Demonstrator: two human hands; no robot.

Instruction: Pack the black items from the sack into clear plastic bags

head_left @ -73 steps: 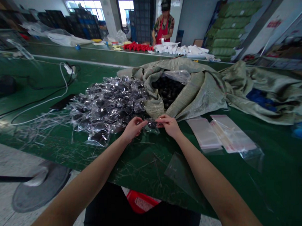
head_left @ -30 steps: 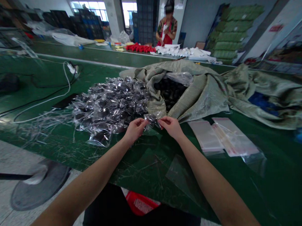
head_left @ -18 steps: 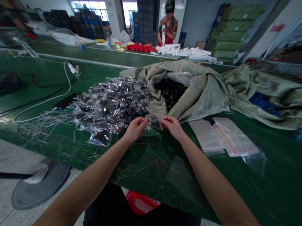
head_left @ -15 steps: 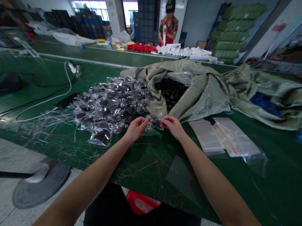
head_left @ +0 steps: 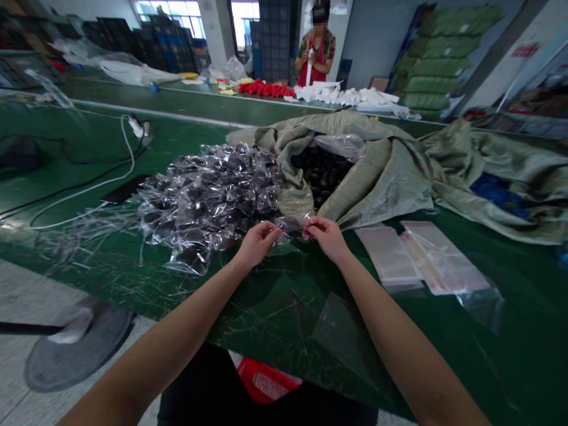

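Observation:
A clear plastic bag (head_left: 291,224) with a dark item inside is stretched between my two hands. My left hand (head_left: 259,242) pinches its left end, thumb against fingers. Its right end is pinched by my right hand (head_left: 323,234). Just left of them lies a heap of dark rounded items in clear bags (head_left: 217,191). Behind my right hand, a grey-green woven sack (head_left: 381,177) lies with its mouth spread, showing loose black rounded pieces (head_left: 322,173). Flat clear bags (head_left: 392,255) lie in stacks to the right. The exact kind of the dark items cannot be made out.
A single flat clear bag (head_left: 338,327) and plastic strips (head_left: 91,231) lie on the green table (head_left: 269,301). A white cable (head_left: 130,150) runs at left. Another sack (head_left: 498,159) with blue contents lies right. Across the table stands a person (head_left: 315,54) beside red and white pieces.
My hands stay almost in place on the bag, with only slight finger movement. The person across the table has shifted the white item they hold a little.

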